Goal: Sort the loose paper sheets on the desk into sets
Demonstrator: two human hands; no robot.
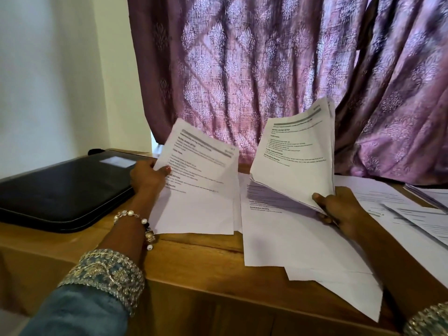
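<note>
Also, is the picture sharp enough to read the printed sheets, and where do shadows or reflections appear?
Head view: the print on the sheet in the left hand and on the stack in the right hand is too soft to read; the stack shadows the sheets on the desk; the black folder reflects a pale patch.

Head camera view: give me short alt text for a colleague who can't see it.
A left hand pinches a printed sheet while the right hand grips a fanned stack of sheets above a wooden desk strewn with papers. A black case lies left, purple curtain behind.
</note>
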